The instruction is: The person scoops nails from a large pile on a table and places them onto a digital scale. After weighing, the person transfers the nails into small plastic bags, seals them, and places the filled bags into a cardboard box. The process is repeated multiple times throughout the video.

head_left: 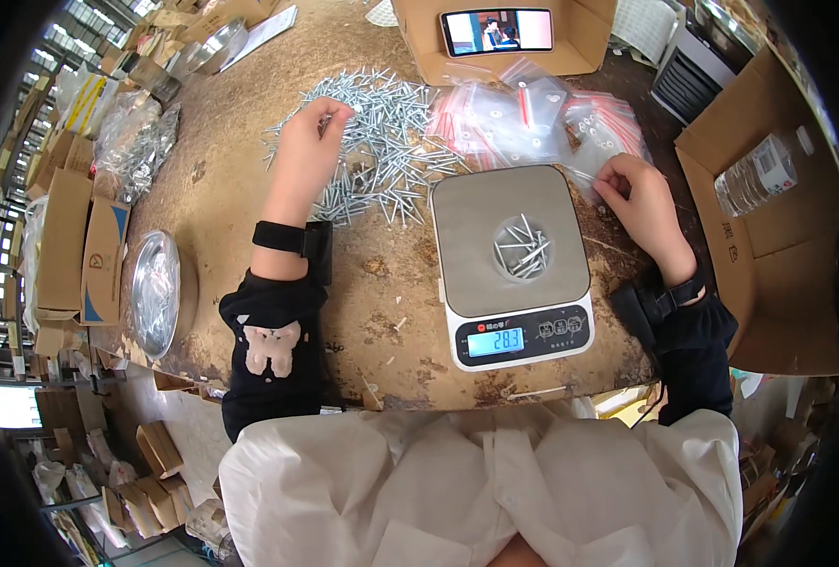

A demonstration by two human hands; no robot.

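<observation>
Left hand (304, 144): upper middle of frame, over the pile; fingers curled in, can't tell from my feed whether anything is pinched.
Right hand (641, 197): right of centre, thumb and fingertips drawn together at the edge of the clear bags (500, 128); I can't confirm a grip.
Loose screws (381, 161): big heap, upper centre.
Cup (503, 266): on the scale (467, 208), just right of centre, small batch of screws inside; display lit.
Done, my read: one small batch in the cup on the scale.
Left, my read: cup batch not bagged, most screws loose in the heap.
</observation>
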